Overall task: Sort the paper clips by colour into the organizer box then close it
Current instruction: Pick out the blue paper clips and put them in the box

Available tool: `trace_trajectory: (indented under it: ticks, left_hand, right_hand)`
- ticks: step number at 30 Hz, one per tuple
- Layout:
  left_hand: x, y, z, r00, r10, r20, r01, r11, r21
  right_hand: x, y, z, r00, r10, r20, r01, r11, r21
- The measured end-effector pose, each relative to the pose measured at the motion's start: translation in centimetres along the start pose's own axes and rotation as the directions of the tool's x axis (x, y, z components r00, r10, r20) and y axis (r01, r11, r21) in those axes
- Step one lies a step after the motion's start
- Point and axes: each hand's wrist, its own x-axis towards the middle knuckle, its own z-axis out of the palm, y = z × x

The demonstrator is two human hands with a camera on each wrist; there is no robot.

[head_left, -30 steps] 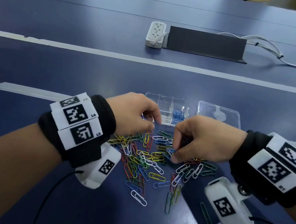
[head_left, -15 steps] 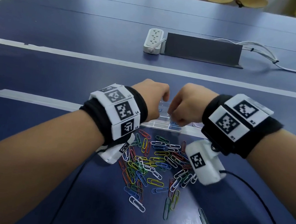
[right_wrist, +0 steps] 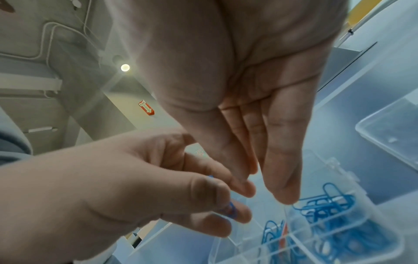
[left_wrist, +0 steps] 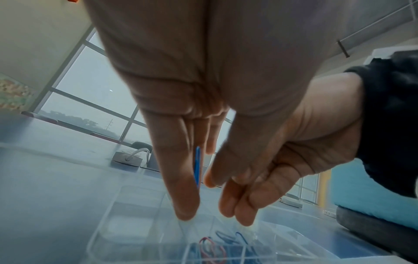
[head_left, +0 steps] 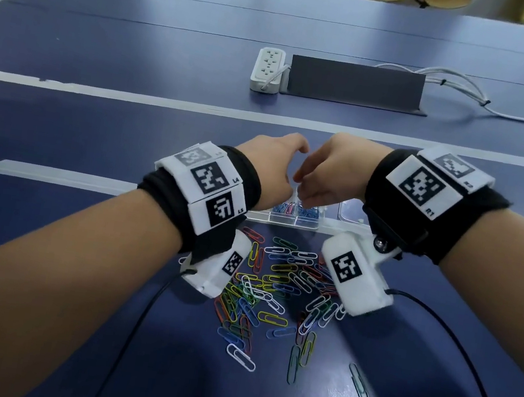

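The clear organizer box (head_left: 284, 221) stands beyond a loose pile of mixed-colour paper clips (head_left: 275, 285). Blue clips (right_wrist: 328, 201) fill its near compartments, and one red clip (left_wrist: 210, 248) lies among them. Both hands hover close together over the box. My left hand (left_wrist: 199, 196) points down and pinches a blue paper clip (left_wrist: 197, 167) between thumb and fingers; the clip (right_wrist: 230, 210) also shows in the right wrist view. My right hand (right_wrist: 271, 187) hangs beside it with straight fingers, holding nothing. In the head view the left hand (head_left: 272, 166) and right hand (head_left: 325, 177) hide most of the box.
The box's clear lid (head_left: 350, 211) lies open to the right. A white power strip (head_left: 268, 70), a dark grey block (head_left: 356, 83) and white cables (head_left: 456, 91) sit further back on the blue table. A stray green clip (head_left: 358, 387) lies near me.
Both hands have moved from the clip pile away from me to above the organizer box. The right hand, curled before, now has straight fingers.
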Motion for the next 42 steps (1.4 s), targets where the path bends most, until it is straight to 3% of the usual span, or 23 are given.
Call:
trace_trajectory:
  ticks: [8, 11, 17, 22, 26, 33, 42]
  left_hand:
    - [0.1, -0.6, 0.6, 0.999, 0.029, -0.026, -0.030, 0.998, -0.061]
    - [0.2, -0.9, 0.6, 0.996, 0.070, -0.050, -0.068, 0.996, 0.052]
    - [-0.3, -1.2, 0.6, 0.997, 0.075, -0.018, -0.069, 0.974, 0.214]
    - [-0.5, -1.9, 0.6, 0.999, 0.045, -0.023, -0.038, 0.970, 0.241]
    - [-0.4, -2.1, 0.6, 0.998, 0.035, -0.052, -0.023, 0.978, 0.207]
    - [-0.5, -2.3, 0.7, 0.996, 0.049, -0.071, -0.035, 0.982, 0.185]
    - [-1.0, -2.7, 0.7, 0.990, 0.096, -0.105, -0.082, 0.988, 0.127]
  right_hand:
    - [-2.0, 1.6, -0.2, 1.000, -0.012, 0.027, 0.012, 1.000, -0.012]
    - [-2.1, 1.8, 0.0, 0.999, -0.004, 0.035, 0.002, 0.999, 0.046]
    - [-0.9, -0.1, 1.7, 0.986, -0.153, -0.065, 0.132, 0.957, -0.260]
    - [0.4, -1.7, 2.7, 0.996, -0.075, -0.041, 0.048, 0.885, -0.463]
    - [1.2, -2.5, 2.5, 1.000, 0.021, -0.019, -0.027, 0.882, -0.470]
    - [1.4, -3.2, 1.7, 0.999, 0.043, 0.017, -0.029, 0.865, -0.501]
    - [1.3, -1.5, -0.2, 0.995, 0.025, -0.097, -0.059, 0.928, -0.368]
